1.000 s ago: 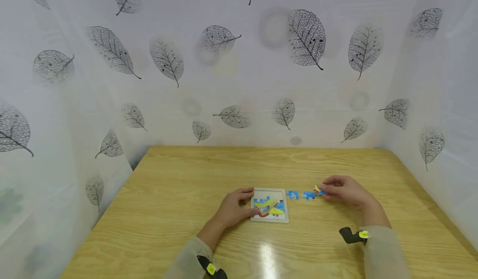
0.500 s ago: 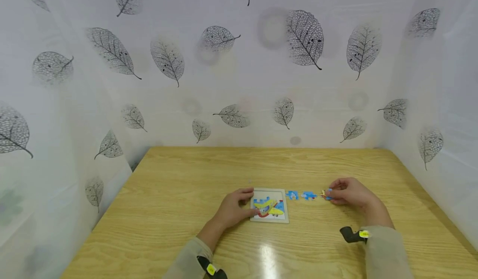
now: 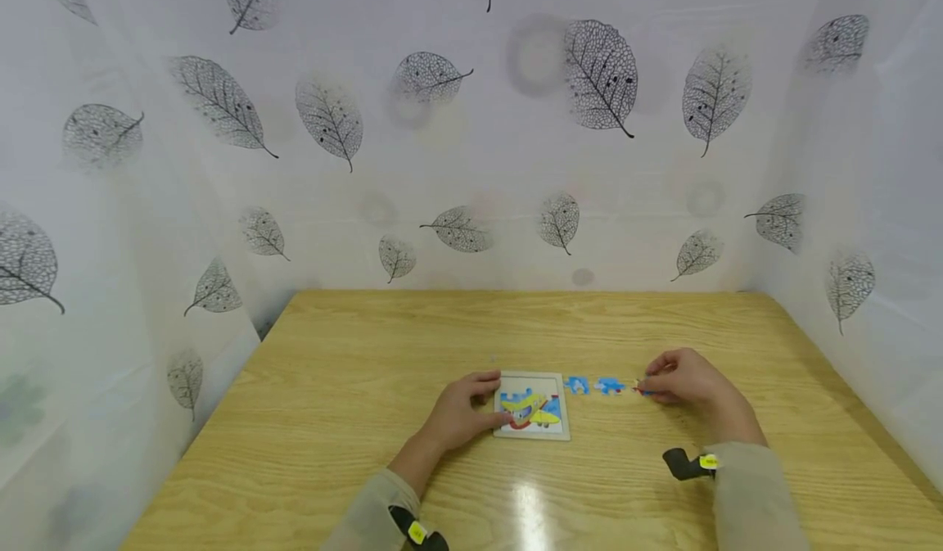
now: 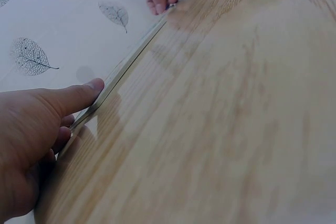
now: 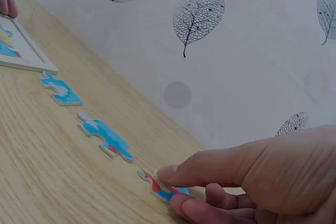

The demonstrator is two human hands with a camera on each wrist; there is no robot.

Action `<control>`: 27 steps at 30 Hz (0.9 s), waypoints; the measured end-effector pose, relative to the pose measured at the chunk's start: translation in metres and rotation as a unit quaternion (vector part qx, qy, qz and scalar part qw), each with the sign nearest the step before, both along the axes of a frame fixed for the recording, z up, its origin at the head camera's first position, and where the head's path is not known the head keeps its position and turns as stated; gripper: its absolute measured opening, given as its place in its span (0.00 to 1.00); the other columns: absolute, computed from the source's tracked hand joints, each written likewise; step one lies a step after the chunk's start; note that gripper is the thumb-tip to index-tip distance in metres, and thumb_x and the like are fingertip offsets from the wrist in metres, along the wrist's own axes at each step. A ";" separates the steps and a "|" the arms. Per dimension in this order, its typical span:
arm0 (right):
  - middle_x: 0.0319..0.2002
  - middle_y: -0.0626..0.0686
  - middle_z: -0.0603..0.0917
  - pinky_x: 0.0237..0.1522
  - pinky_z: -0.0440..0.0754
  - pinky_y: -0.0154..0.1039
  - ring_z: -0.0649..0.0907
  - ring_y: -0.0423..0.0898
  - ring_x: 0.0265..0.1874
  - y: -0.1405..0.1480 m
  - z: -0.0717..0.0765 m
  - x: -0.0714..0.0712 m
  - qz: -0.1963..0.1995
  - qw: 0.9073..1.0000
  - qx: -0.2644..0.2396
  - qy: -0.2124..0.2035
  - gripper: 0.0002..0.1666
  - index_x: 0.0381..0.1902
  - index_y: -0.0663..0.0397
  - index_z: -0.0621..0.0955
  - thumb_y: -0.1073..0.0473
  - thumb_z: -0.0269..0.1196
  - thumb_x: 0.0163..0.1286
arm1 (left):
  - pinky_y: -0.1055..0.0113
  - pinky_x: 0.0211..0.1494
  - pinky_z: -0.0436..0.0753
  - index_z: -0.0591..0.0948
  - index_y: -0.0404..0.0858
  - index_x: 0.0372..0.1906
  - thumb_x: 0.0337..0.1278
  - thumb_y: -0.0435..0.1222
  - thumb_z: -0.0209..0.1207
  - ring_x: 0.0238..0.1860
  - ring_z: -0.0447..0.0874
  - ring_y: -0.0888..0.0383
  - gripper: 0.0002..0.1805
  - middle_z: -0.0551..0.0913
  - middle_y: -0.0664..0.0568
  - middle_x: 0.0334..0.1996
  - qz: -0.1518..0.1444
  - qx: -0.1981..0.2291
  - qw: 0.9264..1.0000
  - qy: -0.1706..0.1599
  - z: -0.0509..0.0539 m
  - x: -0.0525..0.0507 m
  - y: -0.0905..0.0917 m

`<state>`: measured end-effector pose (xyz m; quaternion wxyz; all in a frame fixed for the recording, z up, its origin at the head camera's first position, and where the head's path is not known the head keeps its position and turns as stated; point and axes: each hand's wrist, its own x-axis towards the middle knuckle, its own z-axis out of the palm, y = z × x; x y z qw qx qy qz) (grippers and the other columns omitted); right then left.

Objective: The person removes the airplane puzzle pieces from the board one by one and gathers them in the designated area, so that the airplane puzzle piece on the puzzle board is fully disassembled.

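A square jigsaw puzzle board (image 3: 532, 435) with a pale rim lies on the table, a yellow airplane picture partly filled in. My left hand (image 3: 460, 410) holds its left side, thumb over the front and fingers at the far left corner. To the board's right, a blue puzzle piece (image 3: 578, 386) and a second blue piece with a red spot (image 3: 610, 386) lie in a row. At the end of that row my right hand (image 5: 257, 182) pinches a yellow, red and blue puzzle piece (image 5: 152, 186) between thumb and fingers; its right part is hidden.
The wooden table (image 3: 368, 346) extends around the board and pieces. A white leaf-printed curtain (image 3: 471, 166) stands behind the table and along both sides. Black straps with yellow tags cross both sleeves.
My right hand has shifted slightly right with its puzzle piece, away from the second blue piece, leaving a gap in the row. The left hand and board have stayed put.
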<state>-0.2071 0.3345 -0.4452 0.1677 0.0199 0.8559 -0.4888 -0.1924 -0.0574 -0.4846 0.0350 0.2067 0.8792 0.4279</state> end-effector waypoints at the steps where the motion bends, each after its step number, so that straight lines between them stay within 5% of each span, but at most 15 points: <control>1: 0.35 0.55 0.84 0.33 0.87 0.35 0.85 0.41 0.29 0.001 -0.002 0.000 -0.004 1.000 -0.014 -0.004 0.21 0.48 0.74 0.75 0.63 0.68 0.65 | 0.62 0.59 0.80 0.80 0.36 0.63 0.50 0.50 0.74 0.59 0.80 0.53 0.37 0.78 0.53 0.66 0.000 0.000 1.000 -0.001 0.000 0.000 0.000; 8: 0.42 0.53 0.86 0.40 0.88 0.36 0.88 0.42 0.36 0.000 -0.008 -0.004 0.008 0.996 -0.087 0.001 0.30 0.59 0.77 0.71 0.59 0.66 0.69 | 0.61 0.60 0.80 0.80 0.36 0.63 0.50 0.50 0.73 0.59 0.80 0.53 0.37 0.78 0.54 0.66 -0.004 -0.002 1.000 0.000 -0.001 -0.004 -0.004; 21: 0.42 0.60 0.85 0.39 0.88 0.40 0.87 0.45 0.33 -0.049 0.010 -0.011 0.091 0.993 -0.072 0.038 0.30 0.58 0.73 0.74 0.53 0.65 0.71 | 0.64 0.57 0.80 0.80 0.37 0.63 0.50 0.51 0.73 0.56 0.80 0.55 0.37 0.78 0.53 0.66 -0.009 -0.008 1.000 0.008 -0.004 -0.013 -0.007; 27: 0.37 0.57 0.85 0.38 0.88 0.38 0.86 0.44 0.32 -0.076 0.004 -0.016 0.121 0.988 -0.092 0.019 0.24 0.54 0.73 0.77 0.57 0.65 0.71 | 0.66 0.56 0.80 0.80 0.38 0.63 0.50 0.52 0.73 0.56 0.80 0.56 0.37 0.78 0.55 0.66 -0.012 -0.016 1.000 0.005 -0.007 -0.016 -0.008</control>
